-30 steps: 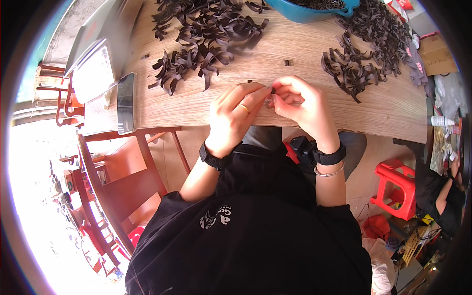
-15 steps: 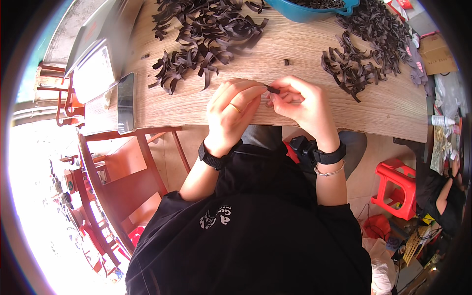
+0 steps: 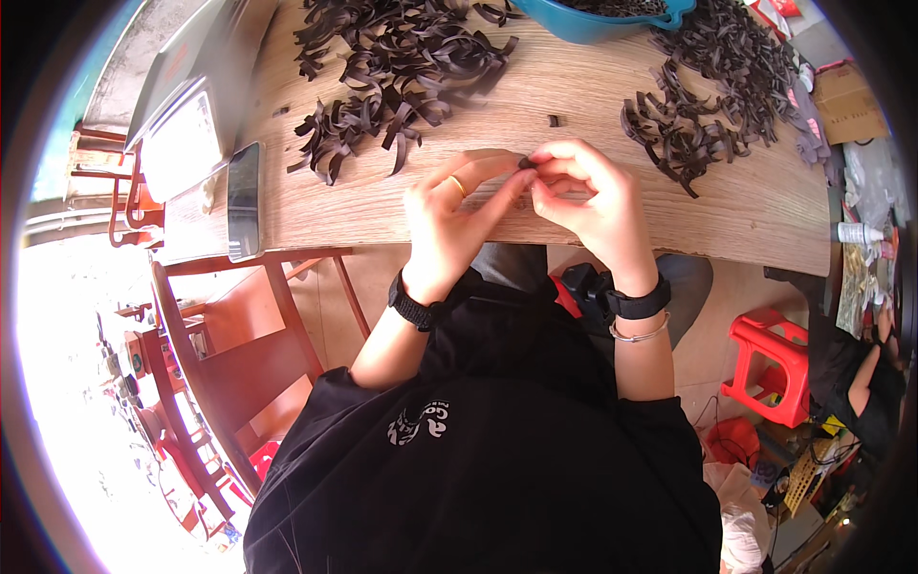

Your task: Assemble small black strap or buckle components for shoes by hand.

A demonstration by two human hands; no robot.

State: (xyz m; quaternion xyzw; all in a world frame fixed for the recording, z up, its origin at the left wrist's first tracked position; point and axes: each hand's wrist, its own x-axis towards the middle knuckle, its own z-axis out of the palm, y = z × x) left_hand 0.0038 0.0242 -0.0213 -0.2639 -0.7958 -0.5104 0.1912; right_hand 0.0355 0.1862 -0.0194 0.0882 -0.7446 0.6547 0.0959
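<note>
One phone (image 3: 245,203) lay flat at the left of the table (image 3: 325,215), and next along came the left heap (image 3: 382,67), loads of thin dark bits curling every which way. Then the left hand (image 3: 443,215), held over the near edge of the wood, thumb and forefinger pinched together on a little dark strip (image 3: 527,163). That's where the strip was: right between the two sets of fingertips, mostly hidden by them. Going by how the loose ones curled, I'd have said it was super light and bendy, more ribbon than plastic, with a slight sheen, so maybe a touch slippery. Didn't look like something you'd break, though it could've sprung or twisted out of a lazy pinch. Best hold, IMO, was the flat faces close to an end, using fingertip pads rather than nails. Just past it sat a tiny dark scrap (image 3: 555,121) on its own. The right hand (image 3: 598,206) had its fingers bunched up against the strip from the other side, but I couldn't tell if they were actually clamped. Beyond was a blue bowl (image 3: 559,26) with more dark stuff inside, then the right heap (image 3: 722,96), same curly tangle.
</note>
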